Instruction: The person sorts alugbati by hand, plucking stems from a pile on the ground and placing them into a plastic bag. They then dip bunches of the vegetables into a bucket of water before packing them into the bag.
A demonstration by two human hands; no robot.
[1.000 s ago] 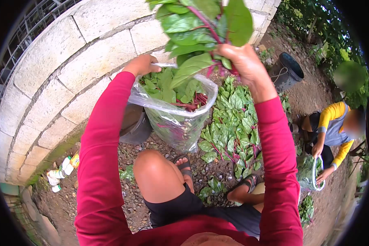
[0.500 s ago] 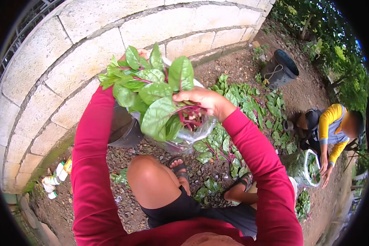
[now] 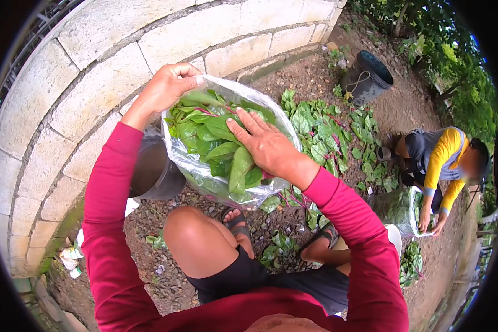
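Observation:
A clear plastic bag (image 3: pixel 178 152) stands open in front of me, filled with green leaves (image 3: pixel 210 130) on purplish-red stems. My left hand (image 3: pixel 174 87) pinches the bag's rim at its upper left. On top of the leaves inside the bag lies my right hand (image 3: pixel 263 145), fingers spread and palm down. More leafy stems (image 3: pixel 318 133) are spread on the ground beyond the bag, to the right.
A dark bucket (image 3: pixel 163 180) stands just left of the bag, against the block wall (image 3: pixel 108 83). Another bucket (image 3: pixel 368 77) is at the upper right. At right, a person (image 3: pixel 445 160) bends over a second leaf-filled bag (image 3: pixel 398 207). Bottles (image 3: pixel 71 255) lie lower left.
The leaf bunch that was raised over the bag is now down inside it. My left hand has come to the bag's rim, and my right hand has opened flat on the leaves.

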